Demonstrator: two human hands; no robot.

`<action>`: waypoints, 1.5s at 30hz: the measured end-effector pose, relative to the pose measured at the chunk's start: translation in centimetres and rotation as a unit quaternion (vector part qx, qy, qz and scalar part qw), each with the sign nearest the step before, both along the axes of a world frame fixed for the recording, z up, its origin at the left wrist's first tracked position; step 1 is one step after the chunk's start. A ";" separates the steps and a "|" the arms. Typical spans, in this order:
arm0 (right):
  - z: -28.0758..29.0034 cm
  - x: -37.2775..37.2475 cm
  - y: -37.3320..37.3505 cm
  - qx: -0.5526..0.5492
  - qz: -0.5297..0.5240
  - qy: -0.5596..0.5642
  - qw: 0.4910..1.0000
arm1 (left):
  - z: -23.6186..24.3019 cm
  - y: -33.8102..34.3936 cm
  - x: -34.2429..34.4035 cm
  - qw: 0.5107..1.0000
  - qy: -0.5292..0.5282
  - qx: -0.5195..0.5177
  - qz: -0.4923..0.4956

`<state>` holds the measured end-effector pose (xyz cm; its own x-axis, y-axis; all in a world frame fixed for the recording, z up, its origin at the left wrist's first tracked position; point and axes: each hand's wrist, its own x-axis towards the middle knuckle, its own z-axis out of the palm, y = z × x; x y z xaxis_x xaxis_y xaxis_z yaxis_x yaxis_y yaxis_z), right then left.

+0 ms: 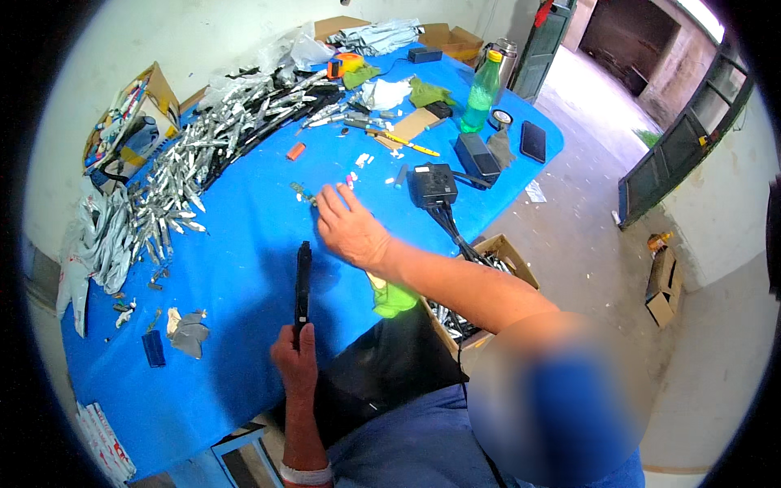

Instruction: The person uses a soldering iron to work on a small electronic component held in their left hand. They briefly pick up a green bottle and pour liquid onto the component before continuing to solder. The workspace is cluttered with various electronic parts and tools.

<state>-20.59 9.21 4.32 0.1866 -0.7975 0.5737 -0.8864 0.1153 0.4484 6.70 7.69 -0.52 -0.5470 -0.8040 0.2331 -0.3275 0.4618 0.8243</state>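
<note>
My left hand (296,358) is closed around the lower end of a long black bar-shaped object (303,281), held upright in the view; its exact kind does not show. My right hand (350,229) reaches over the blue-covered table (252,220), palm down with fingers stretched forward. Its fingertips are beside some small greenish bits (303,193); whether they touch is hard to tell. Beyond the fingers lie small pink and white pieces (351,179). An orange-red lighter-like piece (296,151) rests farther off. A bright green cloth (394,301) hangs by the table's near edge.
A large heap of silver pen-like pieces (183,167) covers the left and back, beside a cardboard box of pens (130,122). A green bottle (482,93), a phone (533,141) and a black box with cables (433,185) stand right. A carton (521,272) sits below the right edge.
</note>
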 end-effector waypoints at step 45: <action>0.2 12.7 8.7 0.218 -0.032 0.176 0.959 | 6.8 1.0 -0.7 0.997 0.040 -0.063 -0.008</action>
<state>-7.89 17.91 4.49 0.2494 -0.9638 0.0941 -0.6684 -0.1011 0.7369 5.96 8.68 6.24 -0.5354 -0.7567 0.3751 -0.2551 0.5683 0.7823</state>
